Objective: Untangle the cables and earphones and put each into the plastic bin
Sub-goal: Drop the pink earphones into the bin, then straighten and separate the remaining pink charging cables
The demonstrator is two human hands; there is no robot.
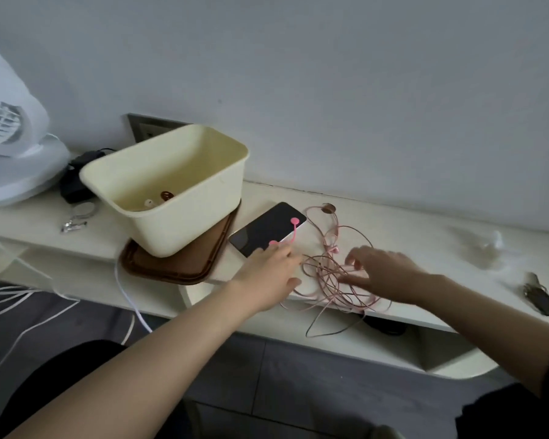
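A tangle of thin pink cables and earphones (330, 270) lies on the cream shelf, with loops hanging over its front edge. My right hand (384, 270) rests on the tangle's right side, fingers spread among the loops. At the tangle's left edge, my left hand (270, 270) touches the end of a pink cable tie (293, 231) that lies across a black phone (267, 228). The cream plastic bin (171, 213) stands left of the phone on a brown lid (171, 267); small items lie in its bottom.
A white fan (10, 147) stands at far left, with a black adapter (73, 182) and small metal items beside it. Dark keys (541, 296) and crumpled clear plastic (485, 245) lie at right. White cables (130, 299) hang off the shelf's left front.
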